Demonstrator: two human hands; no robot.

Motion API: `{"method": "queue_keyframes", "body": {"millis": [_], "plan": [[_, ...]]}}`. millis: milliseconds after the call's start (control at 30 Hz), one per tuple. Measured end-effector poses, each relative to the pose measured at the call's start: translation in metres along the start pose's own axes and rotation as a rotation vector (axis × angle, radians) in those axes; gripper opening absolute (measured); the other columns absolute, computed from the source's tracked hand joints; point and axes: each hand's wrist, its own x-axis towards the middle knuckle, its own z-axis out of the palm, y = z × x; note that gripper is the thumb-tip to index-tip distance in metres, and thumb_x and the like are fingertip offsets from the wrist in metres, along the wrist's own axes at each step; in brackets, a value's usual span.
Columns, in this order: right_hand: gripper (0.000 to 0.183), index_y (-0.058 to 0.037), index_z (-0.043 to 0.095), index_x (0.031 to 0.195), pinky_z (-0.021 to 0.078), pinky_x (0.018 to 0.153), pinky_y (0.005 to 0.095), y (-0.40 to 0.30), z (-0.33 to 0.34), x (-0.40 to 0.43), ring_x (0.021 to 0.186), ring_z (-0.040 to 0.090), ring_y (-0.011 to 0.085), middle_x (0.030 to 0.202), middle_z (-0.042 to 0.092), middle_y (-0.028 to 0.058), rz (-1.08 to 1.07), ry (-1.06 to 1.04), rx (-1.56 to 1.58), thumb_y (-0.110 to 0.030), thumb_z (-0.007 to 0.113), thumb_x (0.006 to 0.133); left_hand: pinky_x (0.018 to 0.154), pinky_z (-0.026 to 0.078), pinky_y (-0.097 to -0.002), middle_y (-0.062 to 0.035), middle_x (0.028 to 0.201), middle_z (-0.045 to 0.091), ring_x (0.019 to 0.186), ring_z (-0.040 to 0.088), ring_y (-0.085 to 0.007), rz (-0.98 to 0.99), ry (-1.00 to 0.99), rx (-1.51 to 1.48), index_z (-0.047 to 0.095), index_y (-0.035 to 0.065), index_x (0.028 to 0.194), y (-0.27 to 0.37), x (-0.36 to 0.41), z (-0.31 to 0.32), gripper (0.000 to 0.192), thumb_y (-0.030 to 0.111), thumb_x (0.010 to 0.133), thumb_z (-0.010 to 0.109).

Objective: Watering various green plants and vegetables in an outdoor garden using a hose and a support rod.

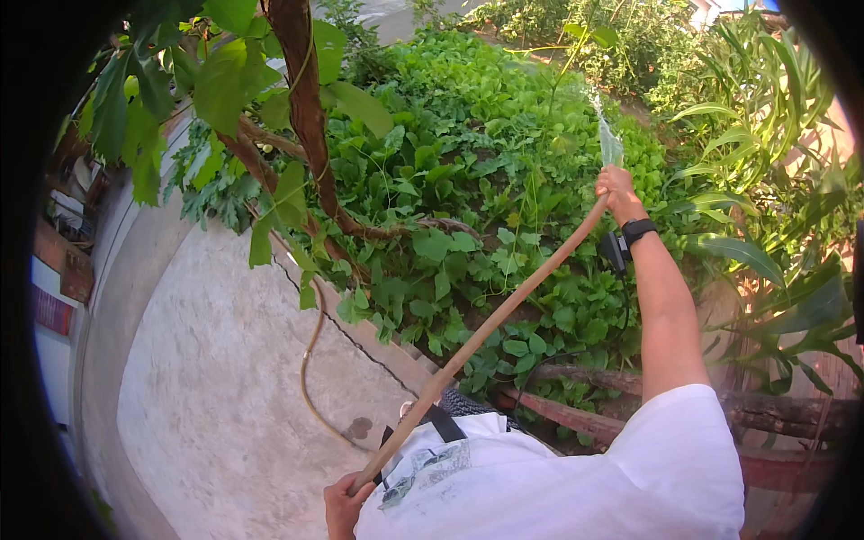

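A tan garden hose (pixel 496 320) runs slantwise across my front, from low at my waist up to the right. My right hand (pixel 615 185), arm stretched out, grips it at its far end. Water (pixel 609 138) spurts from that end over the leafy greens (pixel 499 101), and the outlet itself is hidden by my fingers. Near my waist, my left hand (pixel 345 503) is closed around a lower part of the hose. On my right wrist is a black strap (pixel 638 231) with a small dark device (pixel 614 251), from which a cable hangs.
A twisted vine trunk (pixel 307 115) with broad leaves crosses the upper left. More hose (pixel 305 364) lies on the concrete paving (pixel 223 351), beside a cracked bed edge. Wooden poles (pixel 783 415) lie at lower right, below corn plants (pixel 749 135).
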Motion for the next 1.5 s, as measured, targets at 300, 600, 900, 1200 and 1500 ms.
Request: {"method": "queue_keyframes", "body": {"millis": [300,600,900,1200,1500], "plan": [[0.012,-0.0073,0.040,0.068,0.0260,0.032,0.0205,-0.022,-0.015,0.009,0.036,0.030,0.0080,0.049,0.034,-0.0035,-0.089,-0.049,0.084,-0.013,0.039,0.078,0.055,0.043,-0.0225,-0.0099,0.067,0.059,0.059,0.055,-0.0101,0.153,-0.057,0.084,0.058,-0.0001,0.082,-0.011,0.009,0.006,0.023,0.009,0.062,0.066],[0.010,-0.0003,0.039,0.078,0.0254,0.031,0.0244,-0.038,-0.027,0.014,0.036,0.032,0.0113,0.052,0.037,0.0021,-0.105,-0.066,0.126,-0.010,0.035,0.077,0.055,0.043,-0.0219,-0.0086,0.064,0.059,0.057,0.054,-0.0086,0.219,-0.099,0.031,0.059,0.0031,0.083,-0.011,0.020,0.015,0.024,0.013,0.062,0.067],[0.007,-0.0030,0.039,0.076,0.0257,0.031,0.0226,-0.050,-0.015,0.008,0.035,0.030,0.0101,0.049,0.032,-0.0017,-0.101,0.016,0.098,-0.009,0.037,0.076,0.055,0.043,-0.0216,-0.0081,0.064,0.059,0.058,0.056,-0.0088,0.244,-0.116,0.095,0.060,0.0047,0.084,-0.006,0.022,0.019,0.024,0.014,0.063,0.066],[0.006,-0.0033,0.041,0.071,0.0267,0.031,0.0230,-0.041,-0.020,0.027,0.036,0.032,0.0109,0.049,0.034,-0.0002,-0.140,0.024,0.081,-0.007,0.039,0.075,0.055,0.044,-0.0209,-0.0068,0.065,0.059,0.058,0.056,-0.0085,0.303,-0.118,0.132,0.060,0.0048,0.083,-0.010,0.024,0.025,0.023,0.013,0.062,0.066],[0.004,-0.0025,0.040,0.069,0.0276,0.033,0.0236,-0.037,-0.029,0.030,0.037,0.033,0.0119,0.048,0.034,0.0011,-0.098,-0.049,0.269,-0.004,0.040,0.073,0.056,0.043,-0.0204,-0.0059,0.067,0.059,0.060,0.055,-0.0075,0.257,-0.126,0.054,0.060,0.0042,0.084,-0.010,0.026,0.028,0.023,0.011,0.063,0.066]]}}
